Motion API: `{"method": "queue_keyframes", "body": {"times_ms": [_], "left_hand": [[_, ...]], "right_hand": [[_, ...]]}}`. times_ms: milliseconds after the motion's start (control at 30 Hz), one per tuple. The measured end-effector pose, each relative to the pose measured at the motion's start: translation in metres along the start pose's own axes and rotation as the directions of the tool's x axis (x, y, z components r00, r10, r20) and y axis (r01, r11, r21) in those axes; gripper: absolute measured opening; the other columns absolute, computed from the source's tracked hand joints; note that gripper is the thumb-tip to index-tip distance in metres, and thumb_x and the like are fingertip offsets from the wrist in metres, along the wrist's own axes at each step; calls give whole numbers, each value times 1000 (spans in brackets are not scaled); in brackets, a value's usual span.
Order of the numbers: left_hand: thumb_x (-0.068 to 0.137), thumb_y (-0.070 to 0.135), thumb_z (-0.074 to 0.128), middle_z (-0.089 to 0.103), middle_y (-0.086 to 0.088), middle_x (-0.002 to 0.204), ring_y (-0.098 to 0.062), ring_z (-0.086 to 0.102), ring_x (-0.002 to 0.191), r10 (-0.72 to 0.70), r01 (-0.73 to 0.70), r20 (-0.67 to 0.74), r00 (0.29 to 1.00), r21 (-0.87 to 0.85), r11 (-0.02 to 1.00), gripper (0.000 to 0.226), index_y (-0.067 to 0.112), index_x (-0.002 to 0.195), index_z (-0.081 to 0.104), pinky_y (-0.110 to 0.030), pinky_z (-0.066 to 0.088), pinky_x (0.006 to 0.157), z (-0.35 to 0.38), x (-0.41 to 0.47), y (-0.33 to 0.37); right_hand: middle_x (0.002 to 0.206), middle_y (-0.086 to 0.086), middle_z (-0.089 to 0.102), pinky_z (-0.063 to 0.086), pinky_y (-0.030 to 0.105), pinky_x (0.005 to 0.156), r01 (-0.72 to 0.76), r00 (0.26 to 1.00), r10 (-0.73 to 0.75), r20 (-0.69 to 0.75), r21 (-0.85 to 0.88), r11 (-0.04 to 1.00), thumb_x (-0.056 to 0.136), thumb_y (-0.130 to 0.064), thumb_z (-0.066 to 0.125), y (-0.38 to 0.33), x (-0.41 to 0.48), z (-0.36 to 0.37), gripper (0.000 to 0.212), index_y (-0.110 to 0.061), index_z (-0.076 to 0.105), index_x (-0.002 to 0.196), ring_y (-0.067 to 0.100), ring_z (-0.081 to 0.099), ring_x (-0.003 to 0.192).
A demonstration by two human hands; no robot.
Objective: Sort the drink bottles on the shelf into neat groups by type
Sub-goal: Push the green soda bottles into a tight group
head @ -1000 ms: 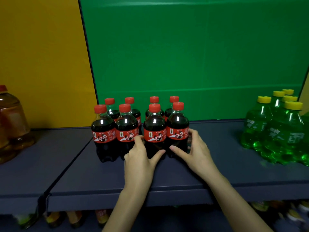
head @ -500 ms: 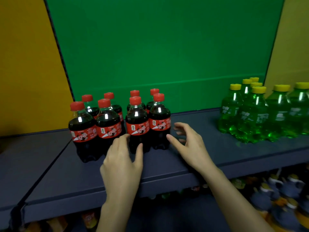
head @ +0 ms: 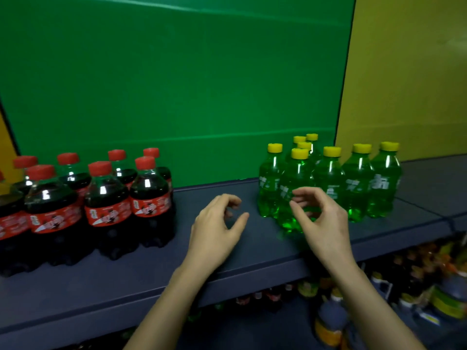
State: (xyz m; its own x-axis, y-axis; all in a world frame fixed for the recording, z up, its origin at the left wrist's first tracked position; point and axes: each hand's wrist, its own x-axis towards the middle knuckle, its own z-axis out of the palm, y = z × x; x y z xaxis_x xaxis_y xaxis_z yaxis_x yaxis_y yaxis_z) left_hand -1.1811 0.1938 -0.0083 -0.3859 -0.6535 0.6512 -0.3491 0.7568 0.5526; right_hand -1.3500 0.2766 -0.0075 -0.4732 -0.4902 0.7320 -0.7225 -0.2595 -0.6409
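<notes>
Several dark cola bottles [head: 106, 198] with red caps and red labels stand packed together at the left of the dark blue shelf [head: 151, 269]. Several green soda bottles [head: 356, 183] with yellow caps cluster at the right. My left hand [head: 217, 228] hovers over bare shelf between the two groups, fingers curled and apart, holding nothing. My right hand [head: 321, 221] is in front of the nearest green bottle [head: 294, 195], fingers spread and empty, not closed on it.
A green panel [head: 177, 84] backs the shelf, with a yellow panel [head: 409, 84] to its right. Below the shelf edge a lower shelf holds several mixed bottles [head: 328, 322], dim and blurred.
Both hands have left the cola bottles and moved right toward the green bottles. The view has swung right, so the cola group now sits at the left edge.
</notes>
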Motion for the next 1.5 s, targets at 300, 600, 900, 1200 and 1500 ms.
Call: {"method": "queue_keyframes", "body": {"times_ms": [300,600,900,1200,1500], "left_hand": [[80,1,66,46,-12,135,-14,47,111,-289,367,304,908,-242,898,62,2,133,33,-27,45,94,72,74,9],[75,-4,70,59,-2,112,-15,58,105,-330,397,258,908,-277,875,53,5,120,45,-20,48,90,80,76,-4],[43,58,80,57,-4,119,-19,52,115,-483,481,-10,875,-81,873,88,19,116,51,-41,42,102,54,70,-45],[59,40,73,42,-10,133,-21,41,124,-541,534,14,841,-181,826,83,13,122,27,-39,36,106,52,72,-50],[62,19,85,60,-1,106,-12,54,96,-438,417,-107,893,-177,892,62,10,110,47,-10,40,75,42,77,-66]], "right_hand": [[115,-5,52,46,31,86,34,994,-17,106,-166,985,74,-34,74,38,11,-19,63,-18,42,126,13,55,103],[132,2,52,40,30,87,-26,880,64,470,-86,996,81,-46,62,60,23,-7,78,-13,24,140,24,54,110],[144,8,40,32,24,98,-116,750,63,659,37,993,88,-32,58,57,48,29,79,-8,5,142,21,42,128],[136,16,36,34,35,101,-108,822,148,549,-106,989,71,-42,75,54,68,79,88,0,25,131,30,39,126],[137,11,41,32,25,94,-246,753,191,630,0,969,80,-33,69,66,76,89,75,-8,26,136,24,39,127]]}}
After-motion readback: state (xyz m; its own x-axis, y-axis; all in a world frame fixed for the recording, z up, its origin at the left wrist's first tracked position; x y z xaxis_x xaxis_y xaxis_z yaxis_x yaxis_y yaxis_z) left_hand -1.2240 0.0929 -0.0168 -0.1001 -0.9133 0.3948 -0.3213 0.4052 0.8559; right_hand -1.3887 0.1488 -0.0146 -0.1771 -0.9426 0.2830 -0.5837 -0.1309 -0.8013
